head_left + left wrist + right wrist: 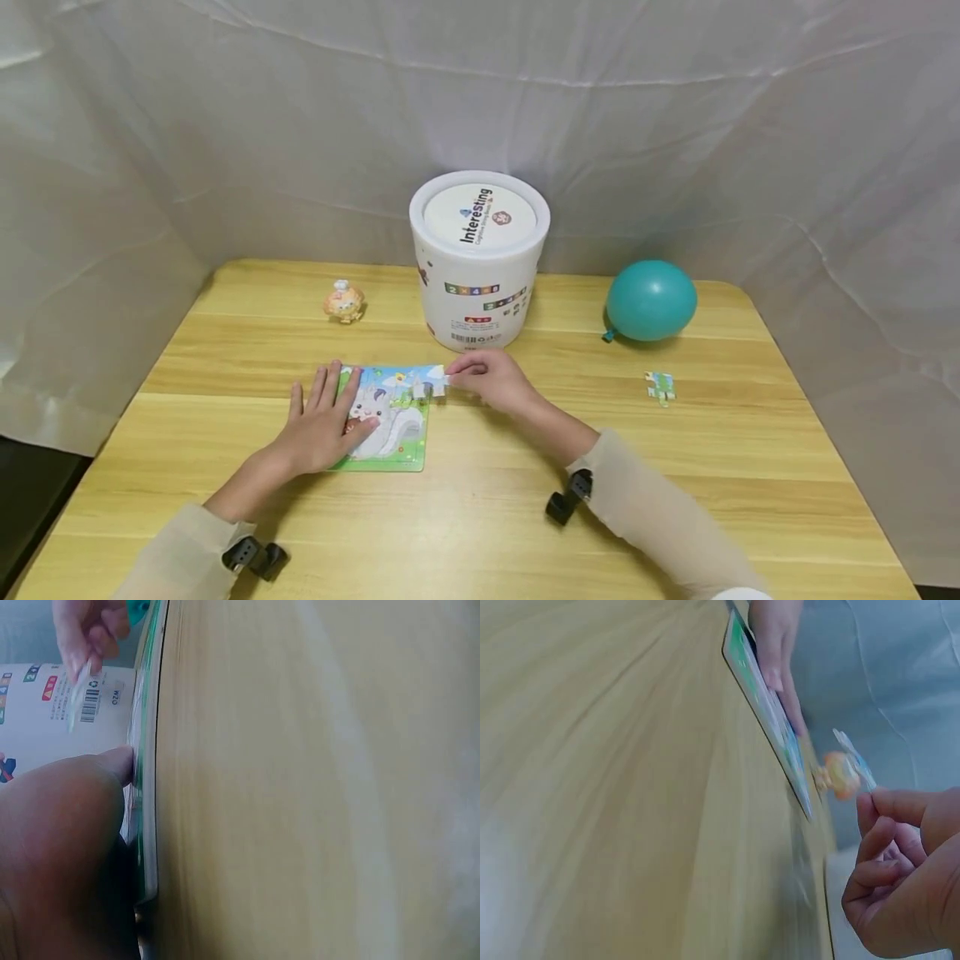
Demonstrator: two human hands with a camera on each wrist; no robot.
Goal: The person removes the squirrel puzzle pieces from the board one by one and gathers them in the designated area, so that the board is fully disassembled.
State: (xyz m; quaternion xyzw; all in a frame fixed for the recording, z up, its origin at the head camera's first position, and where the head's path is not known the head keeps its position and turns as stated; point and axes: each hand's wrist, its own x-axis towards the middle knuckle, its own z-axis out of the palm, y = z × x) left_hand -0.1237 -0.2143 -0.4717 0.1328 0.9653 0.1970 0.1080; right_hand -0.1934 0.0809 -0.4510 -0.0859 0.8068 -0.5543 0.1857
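A jigsaw puzzle point(397, 454) with a squirrel picture and green border lies on the table. Over its left part my left hand point(318, 433) rests flat, fingers spread and straight. Between thumb and forefinger my right hand point(493, 379) pinches a jigsaw piece point(855, 759) by its edge. In the right wrist view the piece is tilted and raised above the puzzle's surface. From the head it overlaps the puzzle's upper right corner. The left wrist view shows the board edge-on, with the left thumb point(112, 761) against its top.
Behind the puzzle stands a white lidded bucket point(480, 292). A small orange figurine point(344, 302) is at the back left and a teal balloon point(651, 300) at the back right. Some joined jigsaw pieces point(662, 387) lie on the right of the wooden table point(525, 533). Grey cloth point(300, 133) hangs behind.
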